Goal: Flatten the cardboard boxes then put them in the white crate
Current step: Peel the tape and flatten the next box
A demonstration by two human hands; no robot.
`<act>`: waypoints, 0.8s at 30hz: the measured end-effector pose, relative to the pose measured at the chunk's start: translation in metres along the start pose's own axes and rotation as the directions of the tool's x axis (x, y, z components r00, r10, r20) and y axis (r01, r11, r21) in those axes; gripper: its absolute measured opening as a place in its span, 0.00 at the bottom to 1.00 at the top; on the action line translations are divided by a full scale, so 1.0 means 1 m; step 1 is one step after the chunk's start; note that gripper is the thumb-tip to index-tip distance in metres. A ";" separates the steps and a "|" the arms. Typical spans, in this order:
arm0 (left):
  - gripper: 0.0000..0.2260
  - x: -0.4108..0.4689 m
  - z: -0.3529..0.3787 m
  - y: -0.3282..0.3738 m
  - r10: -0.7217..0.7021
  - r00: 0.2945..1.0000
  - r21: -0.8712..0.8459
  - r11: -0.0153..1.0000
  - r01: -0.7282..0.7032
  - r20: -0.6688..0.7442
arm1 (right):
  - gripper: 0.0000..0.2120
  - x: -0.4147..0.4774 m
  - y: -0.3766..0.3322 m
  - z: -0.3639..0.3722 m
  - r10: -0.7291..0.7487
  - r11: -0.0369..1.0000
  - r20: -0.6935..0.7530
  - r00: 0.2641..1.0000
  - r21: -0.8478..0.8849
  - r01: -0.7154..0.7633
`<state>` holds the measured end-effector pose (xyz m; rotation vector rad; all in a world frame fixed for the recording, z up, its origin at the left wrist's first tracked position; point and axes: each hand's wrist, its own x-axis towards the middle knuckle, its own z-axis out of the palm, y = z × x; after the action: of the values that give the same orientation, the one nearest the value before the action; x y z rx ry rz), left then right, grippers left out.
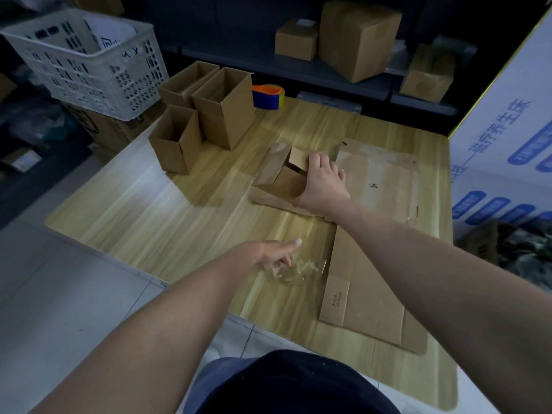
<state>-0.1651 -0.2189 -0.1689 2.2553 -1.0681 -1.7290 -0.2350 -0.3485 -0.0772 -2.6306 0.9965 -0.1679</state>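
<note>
Right hand [321,180]: fingers curl over a flap of the half-collapsed small box [280,171], pinning it on the flattened sheet [373,264] beneath, likely to crush it flat. Left hand [273,255]: index out, the rest loosely curled at a tape wad [301,268]; grip unclear. White crate [86,64] sits well beyond either hand's fingertips.

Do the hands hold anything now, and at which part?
The right hand grips the half-collapsed box by its raised top flap. The left hand touches the crumpled clear tape; whether it pinches it cannot be told.
</note>
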 end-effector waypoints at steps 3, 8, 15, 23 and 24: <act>0.22 0.001 -0.001 0.001 0.018 0.976 -0.143 0.988 -0.050 -0.217 | 0.43 -0.001 -0.001 0.000 -0.015 1.000 0.006 1.000 0.014 0.015; 0.12 0.005 0.001 -0.011 0.059 0.898 -0.101 0.988 -0.114 -0.436 | 0.44 0.000 0.000 -0.002 -0.020 1.000 0.015 1.000 0.016 0.020; 0.07 -0.006 -0.013 -0.009 0.061 0.887 -0.227 0.956 -0.183 -0.458 | 0.43 0.001 -0.001 -0.001 -0.032 0.999 0.012 0.999 0.008 0.032; 0.07 -0.029 -0.061 -0.004 -0.280 0.657 -0.667 0.586 -0.460 -0.700 | 0.44 0.006 -0.008 -0.002 -0.080 0.997 -0.008 0.997 -0.023 0.080; 0.07 -0.033 -0.070 -0.002 -0.341 0.640 -0.716 0.461 -0.524 -0.688 | 0.44 0.007 -0.009 -0.002 -0.091 0.995 -0.006 0.996 -0.032 0.091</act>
<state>-0.1056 -0.2206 -0.1191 1.7183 0.0190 -0.6706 -0.2245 -0.3474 -0.0720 -2.7077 0.8891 -0.1850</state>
